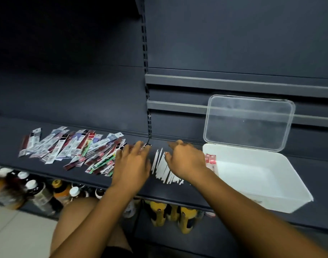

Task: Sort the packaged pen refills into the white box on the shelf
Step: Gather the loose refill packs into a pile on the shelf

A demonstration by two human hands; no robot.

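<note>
Several packaged pen refills (70,146) lie scattered across the dark shelf (103,180) on the left. A fanned row of white-backed refill packs (162,167) lies between my hands. My left hand (131,162) rests palm down on the right end of the scattered pile, fingers spread. My right hand (185,160) hovers palm down over the right side of the white row, fingers loosely curled, holding nothing that I can see. The white box (271,194) stands at the right, and red-labelled packs (210,159) lean against its left inner wall.
The box's clear lid (249,121) stands open against the back panel. Bottles (40,192) fill the shelf below, and yellow ones (159,211) sit under the front edge. A slotted upright (145,71) divides the back wall. My knee (73,216) is below.
</note>
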